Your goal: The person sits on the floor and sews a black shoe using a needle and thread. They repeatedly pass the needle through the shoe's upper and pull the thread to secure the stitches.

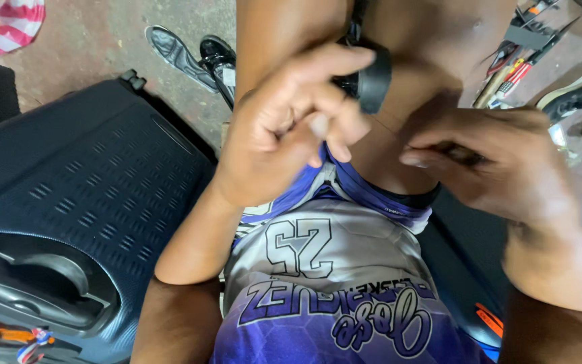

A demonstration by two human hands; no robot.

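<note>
Black round part (372, 81) | left hand (284, 128) pinching, perhaps | suitcase (82, 195) beside

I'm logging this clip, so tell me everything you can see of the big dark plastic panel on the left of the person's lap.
The dark plastic panel is a large moulded piece, dark blue-black with a matte, finely textured surface. Rows of short slots run across its flat top, and a curved raised line crosses it near the far edge. At its near end sits a rounded recess with grey moulded shapes. It lies roughly flat on the concrete floor, beside the person's left forearm. Neither hand touches it.
</note>
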